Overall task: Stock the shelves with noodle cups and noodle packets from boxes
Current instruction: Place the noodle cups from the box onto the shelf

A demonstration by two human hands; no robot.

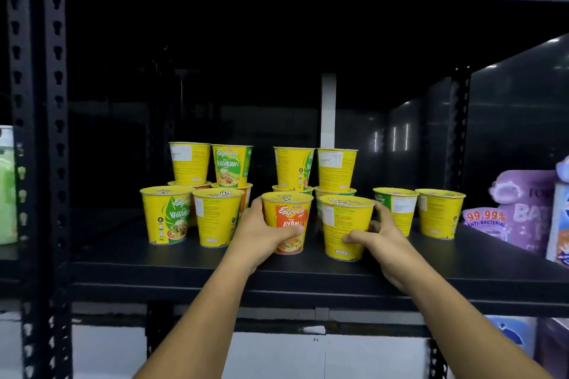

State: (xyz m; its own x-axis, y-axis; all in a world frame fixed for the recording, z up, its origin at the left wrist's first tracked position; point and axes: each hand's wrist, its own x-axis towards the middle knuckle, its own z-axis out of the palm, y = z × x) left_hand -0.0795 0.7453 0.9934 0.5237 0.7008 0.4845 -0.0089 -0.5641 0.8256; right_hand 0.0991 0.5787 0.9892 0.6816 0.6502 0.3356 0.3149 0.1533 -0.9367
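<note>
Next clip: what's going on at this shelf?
A person is stocking noodle cups on a black shelf. The left hand grips an orange Ayam cup and the right hand grips a yellow cup. Both cups appear to stand side by side on the board at the front. Other cups already sit around them, some stacked two high. Purple packs stand at the right.

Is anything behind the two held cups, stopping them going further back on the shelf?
Yes. One two-high stack of cups stands close behind the orange cup, a second stack behind the yellow cup.
</note>
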